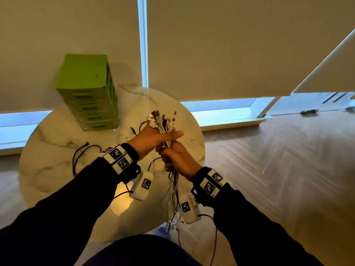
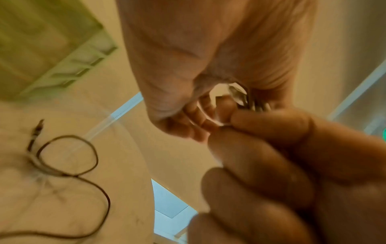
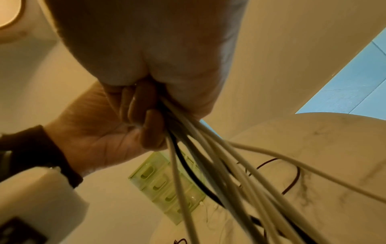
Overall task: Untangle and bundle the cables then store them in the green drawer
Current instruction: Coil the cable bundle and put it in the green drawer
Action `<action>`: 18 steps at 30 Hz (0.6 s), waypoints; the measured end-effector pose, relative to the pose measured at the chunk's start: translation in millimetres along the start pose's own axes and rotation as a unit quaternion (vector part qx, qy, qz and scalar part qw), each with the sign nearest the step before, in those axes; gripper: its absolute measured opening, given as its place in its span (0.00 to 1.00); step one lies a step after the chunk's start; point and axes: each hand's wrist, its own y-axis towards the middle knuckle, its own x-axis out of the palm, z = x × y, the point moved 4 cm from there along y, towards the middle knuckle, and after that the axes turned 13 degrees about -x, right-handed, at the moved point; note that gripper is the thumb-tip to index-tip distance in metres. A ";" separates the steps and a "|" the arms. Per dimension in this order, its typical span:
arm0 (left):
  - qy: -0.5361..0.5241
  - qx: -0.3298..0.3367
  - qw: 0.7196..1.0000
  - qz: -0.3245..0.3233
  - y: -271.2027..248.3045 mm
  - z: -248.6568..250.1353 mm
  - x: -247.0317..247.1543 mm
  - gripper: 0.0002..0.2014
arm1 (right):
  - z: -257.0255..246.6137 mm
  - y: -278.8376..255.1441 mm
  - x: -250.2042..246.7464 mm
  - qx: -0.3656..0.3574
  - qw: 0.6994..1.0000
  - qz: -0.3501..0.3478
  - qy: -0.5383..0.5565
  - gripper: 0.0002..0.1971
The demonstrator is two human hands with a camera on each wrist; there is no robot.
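Above the round marble table (image 1: 57, 143), both hands hold one bundle of white and black cables (image 1: 173, 189). My left hand (image 1: 153, 137) grips it just under the plug ends (image 1: 161, 118), which fan upward. Directly below, my right hand (image 1: 176, 158) is curled round the same bundle, and the loose lengths hang down past the table edge. In the right wrist view the cables (image 3: 208, 156) spread out from under my right hand (image 3: 146, 49), with my left hand (image 3: 94, 132) beside it. The green drawer unit (image 1: 90, 93) stands at the table's back left, its drawers closed.
A loose black cable (image 1: 82, 154) lies looped on the table to the left of my left wrist, also in the left wrist view as a black cable (image 2: 69, 156). Another black cable end (image 1: 141, 125) lies near the drawers. Roller blinds hang behind; wooden floor lies to the right.
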 end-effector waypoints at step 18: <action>-0.086 0.112 0.990 0.003 -12.1 14.4 -29.7 0.39 | -1.9 35.8 -1.8 -0.041 0.922 0.005 -0.384 0.11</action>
